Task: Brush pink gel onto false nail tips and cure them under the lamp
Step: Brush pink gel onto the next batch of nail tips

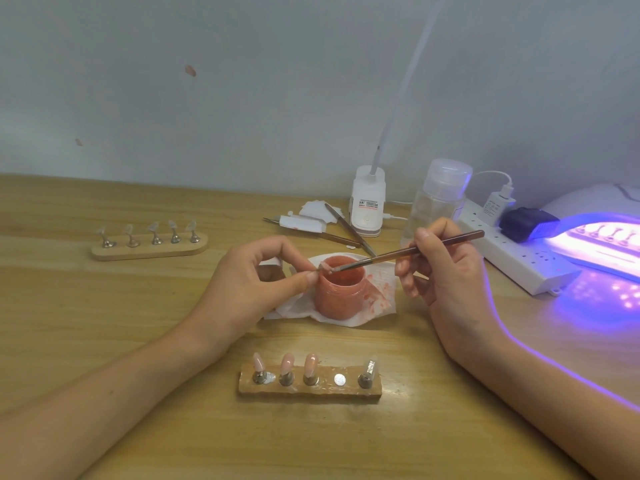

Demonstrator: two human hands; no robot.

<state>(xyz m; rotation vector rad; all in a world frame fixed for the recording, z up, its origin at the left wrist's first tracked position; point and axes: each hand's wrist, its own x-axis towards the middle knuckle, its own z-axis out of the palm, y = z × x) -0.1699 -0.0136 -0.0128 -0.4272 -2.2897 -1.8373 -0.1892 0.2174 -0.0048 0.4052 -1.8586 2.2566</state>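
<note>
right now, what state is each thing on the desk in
gel jar, open
curing lamp, on, glowing purple
near stand, three tips pink, one clear, one spot empty
far stand, five clear tips
left hand, pinches a nail tip over the jar
right hand, holds brush on that tip

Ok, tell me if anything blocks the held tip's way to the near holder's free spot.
Nothing visible does. The left hand pinches the nail tip over the gel jar; the free magnet sits bare between a pink tip and a clear tip.

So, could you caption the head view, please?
Left hand pinches a nail tip; right hand paints it with the brush.
</note>
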